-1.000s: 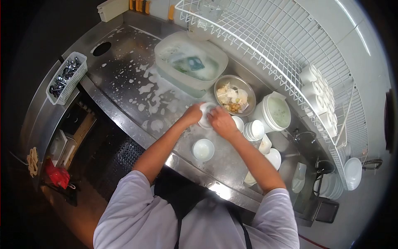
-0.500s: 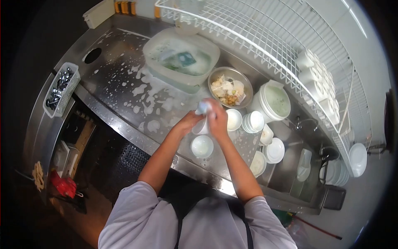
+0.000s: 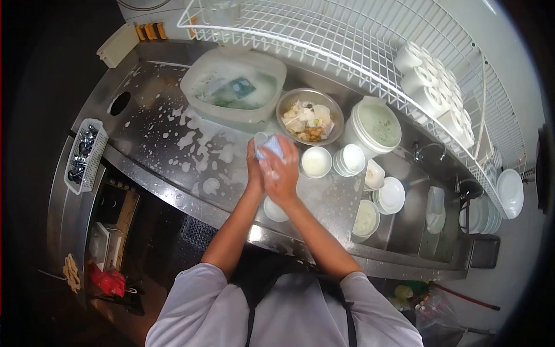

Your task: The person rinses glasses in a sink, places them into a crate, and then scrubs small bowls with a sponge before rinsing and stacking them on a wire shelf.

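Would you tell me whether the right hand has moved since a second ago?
Yes. The right hand has shifted left: it overlapped the small white bowl before and now sits clear of it, against the left hand.

Foam-flecked steel counter (image 3: 167, 156) bears a tub (image 3: 228, 117), a metal bowl (image 3: 337, 110) and white bowls (image 3: 316, 162).

Pretty clearly the wash-up corner of a restaurant or canteen kitchen, not a home. There's a long stainless bench (image 3: 173, 156) splashed with foam, and a tub of soapy water (image 3: 231, 87) just beyond the left hand (image 3: 253, 168). A metal bowl of food scraps (image 3: 309, 115) sits past the right hand (image 3: 283, 170). Right of that hand: small white bowls (image 3: 317, 162), a sunken sink (image 3: 410, 225) with a tap (image 3: 428, 149), and piles of plates (image 3: 511, 194). A big wire rack (image 3: 347, 46) above carries stacked cups (image 3: 433, 87), and a cutlery basket (image 3: 84, 153) sits far left. Both hands grip a sudsy white cup (image 3: 267, 146).
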Motion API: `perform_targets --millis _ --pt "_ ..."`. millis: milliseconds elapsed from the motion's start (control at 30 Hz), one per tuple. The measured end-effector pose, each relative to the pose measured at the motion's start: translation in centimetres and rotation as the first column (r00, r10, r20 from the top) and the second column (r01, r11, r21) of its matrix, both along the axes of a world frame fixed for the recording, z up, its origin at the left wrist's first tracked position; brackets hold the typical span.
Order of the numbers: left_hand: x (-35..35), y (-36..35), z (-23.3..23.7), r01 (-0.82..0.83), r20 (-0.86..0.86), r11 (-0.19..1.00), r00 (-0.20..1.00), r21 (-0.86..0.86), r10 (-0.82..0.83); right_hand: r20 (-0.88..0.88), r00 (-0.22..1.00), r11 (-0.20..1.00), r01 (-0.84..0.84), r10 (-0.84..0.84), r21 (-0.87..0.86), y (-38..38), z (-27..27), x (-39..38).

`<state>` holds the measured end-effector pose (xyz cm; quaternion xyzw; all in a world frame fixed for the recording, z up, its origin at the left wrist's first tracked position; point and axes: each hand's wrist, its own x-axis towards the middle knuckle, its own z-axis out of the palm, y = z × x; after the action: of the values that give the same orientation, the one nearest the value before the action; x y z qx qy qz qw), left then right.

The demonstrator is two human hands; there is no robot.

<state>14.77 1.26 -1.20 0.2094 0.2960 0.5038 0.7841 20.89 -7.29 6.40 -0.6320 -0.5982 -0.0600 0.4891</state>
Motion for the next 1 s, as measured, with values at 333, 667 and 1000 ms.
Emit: perform_targets --millis 333,667,1000 --pt "-1.3 -3.1 4.0 0.426 -0.848 0.752 0.413 0.503 0.333 -0.930 0.286 0.937 -0.191 -0.231 -0.292 -1.2 -3.2 4.5" --pt "-4.6 -7.1 2.0 0.911 -0.918 0.376 0.005 0.168 0.396 -0.856 0.317 0.881 -0.110 -0.408 -0.461 -12.2 -9.1 11.7" --pt "2.9 -3.1 0.5 0.940 -0.820 0.176 0.152 0.293 0.551 -0.947 -0.041 0.946 0.053 -0.318 -0.320 -12.8 -12.0 14.6"
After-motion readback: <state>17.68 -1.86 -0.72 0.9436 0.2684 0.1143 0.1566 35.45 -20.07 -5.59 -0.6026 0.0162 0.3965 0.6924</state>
